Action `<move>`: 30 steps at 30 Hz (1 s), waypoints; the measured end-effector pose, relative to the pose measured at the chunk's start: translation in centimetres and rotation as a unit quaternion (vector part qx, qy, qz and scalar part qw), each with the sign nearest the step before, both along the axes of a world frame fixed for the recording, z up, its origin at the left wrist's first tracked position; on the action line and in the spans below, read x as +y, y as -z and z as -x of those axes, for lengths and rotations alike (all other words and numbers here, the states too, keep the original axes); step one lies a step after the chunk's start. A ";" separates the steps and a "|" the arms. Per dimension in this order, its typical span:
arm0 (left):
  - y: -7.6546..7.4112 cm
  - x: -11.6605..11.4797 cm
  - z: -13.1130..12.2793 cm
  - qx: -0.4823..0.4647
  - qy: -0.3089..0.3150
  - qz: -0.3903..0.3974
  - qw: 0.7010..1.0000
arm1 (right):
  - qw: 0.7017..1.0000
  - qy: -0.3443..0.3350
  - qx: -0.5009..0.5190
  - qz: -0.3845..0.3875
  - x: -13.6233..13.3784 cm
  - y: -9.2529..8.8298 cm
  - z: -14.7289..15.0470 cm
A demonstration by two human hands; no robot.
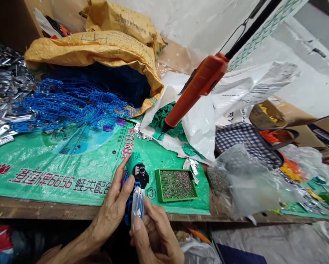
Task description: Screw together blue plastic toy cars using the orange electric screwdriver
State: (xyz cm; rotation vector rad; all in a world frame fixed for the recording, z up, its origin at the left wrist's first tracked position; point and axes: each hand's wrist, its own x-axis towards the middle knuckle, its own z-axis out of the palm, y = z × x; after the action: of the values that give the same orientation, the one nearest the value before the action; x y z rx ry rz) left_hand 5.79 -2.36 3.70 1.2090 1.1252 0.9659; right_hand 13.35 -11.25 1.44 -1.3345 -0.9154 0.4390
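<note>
My left hand grips a blue plastic frame part with a black round-ended piece and a green piece at its upper end. A silver plate with blue markings lies along the lower part of the frame, pinched between the thumb and fingers of my right hand. Whether the plate is fastened to the frame I cannot tell. Just right of my hands sits a green tray of small metal screws. Above it hangs an orange-red electric screwdriver, its tip over green plastic parts.
An orange woven sack spills blue plastic frames over the green sheet. Silver plates pile up at left. Loose silver pieces, a clear plastic bag, a checked bag and cardboard boxes lie right.
</note>
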 end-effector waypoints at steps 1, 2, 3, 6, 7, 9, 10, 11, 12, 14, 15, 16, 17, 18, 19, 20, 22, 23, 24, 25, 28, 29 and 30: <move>0.1 -0.1 0.0 0.001 0.000 0.003 1.000 | 1.000 0.000 -0.003 0.001 0.0 0.0 0.0; 0.2 -0.1 0.0 0.002 -0.001 0.003 1.000 | 1.000 -0.002 -0.009 0.004 0.0 0.0 -0.1; 0.4 -0.2 0.0 0.001 -0.004 0.001 1.000 | 1.000 -0.006 -0.017 0.008 0.0 -0.1 -0.2; 0.9 -0.3 0.0 -0.003 0.001 -0.015 1.000 | 0.999 -0.018 -0.049 0.017 0.0 -0.2 -0.8; 1.1 -0.3 -0.1 -0.006 0.005 -0.020 1.000 | 0.998 -0.018 -0.057 0.016 0.0 -0.3 -0.9; 1.3 -0.4 -0.1 -0.012 0.013 -0.027 0.999 | 0.998 -0.010 -0.066 0.014 0.1 -0.3 -1.1; 1.4 -0.4 -0.1 -0.014 0.014 -0.028 0.999 | 0.998 -0.007 -0.066 0.013 0.2 -0.4 -1.1; 1.4 -0.4 -0.2 -0.015 0.013 -0.028 0.999 | 0.998 -0.005 -0.065 0.014 0.2 -0.4 -1.1; 1.4 -0.4 -0.2 -0.017 0.012 -0.028 0.999 | 0.998 -0.004 -0.061 0.016 0.2 -0.4 -1.0; 1.4 -0.5 -0.3 -0.019 0.010 -0.026 0.999 | 0.999 -0.001 -0.045 0.018 0.3 -0.3 -0.6; 1.4 -0.5 -0.4 -0.020 0.010 -0.025 0.999 | 0.999 0.003 -0.033 0.018 0.3 -0.3 -0.4; 1.4 -0.5 -0.4 -0.021 0.011 -0.024 0.999 | 1.000 0.008 -0.020 0.016 0.4 -0.3 -0.2; 1.4 -0.6 -0.4 -0.022 0.013 -0.023 0.999 | 1.000 0.012 -0.008 0.013 0.4 -0.3 0.0; 1.4 -0.6 -0.4 -0.023 0.014 -0.023 0.999 | 1.000 0.016 0.002 0.012 0.4 -0.3 0.1; 1.5 -0.6 -0.4 -0.023 0.015 -0.023 0.999 | 1.000 0.018 0.009 0.012 0.4 -0.3 0.2; 1.6 -0.6 -0.4 -0.025 0.016 -0.023 0.999 | 1.000 0.018 0.011 0.013 0.4 -0.3 0.2; 1.7 -0.6 -0.3 -0.028 0.018 -0.024 0.999 | 1.000 0.015 0.007 0.014 0.4 -0.3 0.2; 1.8 -0.5 -0.3 -0.030 0.019 -0.026 0.999 | 1.000 0.013 0.003 0.013 0.4 -0.3 0.1; 1.8 -0.5 -0.3 -0.031 0.019 -0.028 0.999 | 1.000 0.011 -0.002 0.009 0.5 -0.3 0.0; 1.8 -0.4 -0.3 -0.032 0.019 -0.029 0.999 | 1.000 0.008 -0.006 0.005 0.5 -0.3 -0.1; 1.6 -0.3 -0.3 -0.032 0.021 -0.027 0.999 | 1.000 0.003 -0.022 -0.006 0.6 -0.2 -0.3; 1.6 -0.3 -0.3 -0.032 0.021 -0.026 0.999 | 1.000 0.002 -0.025 -0.008 0.6 -0.2 -0.4; 1.5 -0.3 -0.3 -0.031 0.022 -0.025 0.999 | 1.000 0.000 -0.027 -0.008 0.7 -0.3 -0.4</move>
State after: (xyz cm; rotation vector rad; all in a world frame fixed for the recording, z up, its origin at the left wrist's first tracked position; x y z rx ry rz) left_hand 6.13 -2.62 2.20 1.2315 1.0272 0.9951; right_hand 13.76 -10.58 1.71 -1.3369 -0.9615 0.3967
